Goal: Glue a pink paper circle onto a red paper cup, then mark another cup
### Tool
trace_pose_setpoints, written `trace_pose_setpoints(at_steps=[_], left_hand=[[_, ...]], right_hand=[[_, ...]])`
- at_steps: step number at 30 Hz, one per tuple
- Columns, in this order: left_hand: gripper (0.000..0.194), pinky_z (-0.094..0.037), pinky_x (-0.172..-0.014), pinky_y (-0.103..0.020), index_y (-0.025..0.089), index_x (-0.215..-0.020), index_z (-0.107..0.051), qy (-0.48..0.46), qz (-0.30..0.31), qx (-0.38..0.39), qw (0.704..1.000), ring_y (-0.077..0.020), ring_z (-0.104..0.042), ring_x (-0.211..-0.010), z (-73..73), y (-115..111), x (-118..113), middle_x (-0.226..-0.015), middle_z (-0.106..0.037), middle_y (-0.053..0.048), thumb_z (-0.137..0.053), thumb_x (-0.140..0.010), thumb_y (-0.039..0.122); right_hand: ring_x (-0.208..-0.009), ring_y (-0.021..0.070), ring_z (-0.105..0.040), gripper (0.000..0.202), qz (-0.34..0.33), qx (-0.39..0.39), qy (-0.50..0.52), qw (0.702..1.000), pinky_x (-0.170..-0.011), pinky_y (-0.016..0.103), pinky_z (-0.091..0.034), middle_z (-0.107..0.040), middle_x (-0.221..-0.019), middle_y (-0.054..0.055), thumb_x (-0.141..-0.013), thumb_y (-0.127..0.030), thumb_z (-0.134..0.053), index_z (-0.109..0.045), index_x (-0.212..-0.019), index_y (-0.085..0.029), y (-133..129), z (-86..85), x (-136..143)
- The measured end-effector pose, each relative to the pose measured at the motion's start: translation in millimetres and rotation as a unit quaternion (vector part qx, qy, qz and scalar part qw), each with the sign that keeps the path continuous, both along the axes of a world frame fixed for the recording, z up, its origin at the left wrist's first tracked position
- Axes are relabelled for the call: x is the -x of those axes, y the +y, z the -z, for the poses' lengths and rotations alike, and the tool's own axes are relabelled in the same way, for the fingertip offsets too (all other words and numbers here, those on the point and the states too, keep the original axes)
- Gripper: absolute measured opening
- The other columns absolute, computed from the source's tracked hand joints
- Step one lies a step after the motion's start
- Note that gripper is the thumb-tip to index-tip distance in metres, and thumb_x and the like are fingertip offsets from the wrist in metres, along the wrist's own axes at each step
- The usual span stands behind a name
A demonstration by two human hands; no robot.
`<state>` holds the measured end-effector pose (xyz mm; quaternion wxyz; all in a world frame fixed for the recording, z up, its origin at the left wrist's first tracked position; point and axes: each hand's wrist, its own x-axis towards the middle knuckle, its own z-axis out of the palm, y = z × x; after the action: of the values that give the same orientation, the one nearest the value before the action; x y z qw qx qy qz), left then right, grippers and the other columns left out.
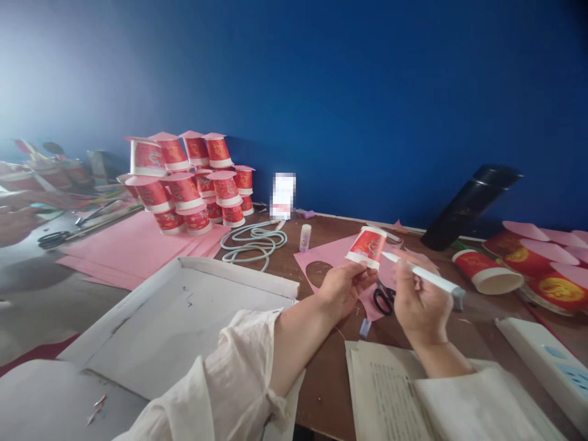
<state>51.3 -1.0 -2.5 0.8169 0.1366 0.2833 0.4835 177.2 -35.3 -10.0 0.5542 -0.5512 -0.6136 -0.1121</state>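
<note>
My left hand [345,288] grips a red paper cup [367,244] by its white rim, with the cup upside down and slightly tilted. In my right hand [420,306] is a white marker pen [429,275], its tip pointing at the cup's right side. I cannot tell whether the tip touches the cup. Below the hands lie black-handled scissors [384,299] on a pink paper sheet [316,254] with a round cutout. A small pale blue cap [365,328] rests nearby, and a glue stick [305,237] stands uncapped to the left.
Red cups with pink paper tops [225,187] are stacked at back left beside pink sheets [133,242]. A cardboard tray [193,300], coiled cord [255,240], phone [283,196], black flask [468,208], lying cup [487,271], papers [381,386] and power strip [542,361] surround me. Another person's hand [18,217] is far left.
</note>
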Motion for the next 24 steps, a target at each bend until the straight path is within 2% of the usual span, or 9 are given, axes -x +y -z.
trace_pose_setpoints(at_steps=[6, 19, 24], left_hand=[[0.02, -0.055, -0.079, -0.024, 0.007, -0.069, -0.067, -0.011, 0.008, -0.012, 1.0, -0.0111, -0.064, -0.065, 0.7, -1.2, -1.1, -0.066, -0.064, -0.007, -0.055, -0.084, 0.002], [0.016, -0.053, -0.079, -0.026, 0.006, -0.074, -0.069, 0.001, 0.008, -0.035, 0.999, -0.0113, -0.063, -0.063, -2.4, -3.0, -0.3, -0.068, -0.066, -0.007, -0.057, -0.083, 0.003], [0.018, -0.053, -0.08, -0.027, 0.005, -0.073, -0.068, -0.012, -0.004, -0.029, 1.0, -0.0118, -0.063, -0.063, -2.9, -2.1, -0.7, -0.069, -0.066, -0.008, -0.054, -0.084, 0.002]], right_hand=[[-0.089, 0.0235, -0.071, 0.026, 0.013, -0.021, -0.089, 0.996, -0.08, 0.036, -0.055, -0.075, -0.096, 0.012, -0.094, -0.033, -0.051, -0.071, -0.101, -0.017, -0.8, -1.8, 6.8], [-0.09, 0.0218, -0.071, 0.027, 0.005, -0.023, -0.112, 0.993, -0.081, 0.034, -0.054, -0.075, -0.097, 0.012, -0.095, -0.032, -0.05, -0.071, -0.1, -0.016, 0.4, -1.3, 7.2], [-0.087, 0.0217, -0.071, 0.027, 0.0, -0.008, -0.109, 0.994, -0.078, 0.032, -0.055, -0.074, -0.087, 0.01, -0.095, -0.032, -0.051, -0.07, -0.099, -0.015, 0.7, 0.2, 7.5]])
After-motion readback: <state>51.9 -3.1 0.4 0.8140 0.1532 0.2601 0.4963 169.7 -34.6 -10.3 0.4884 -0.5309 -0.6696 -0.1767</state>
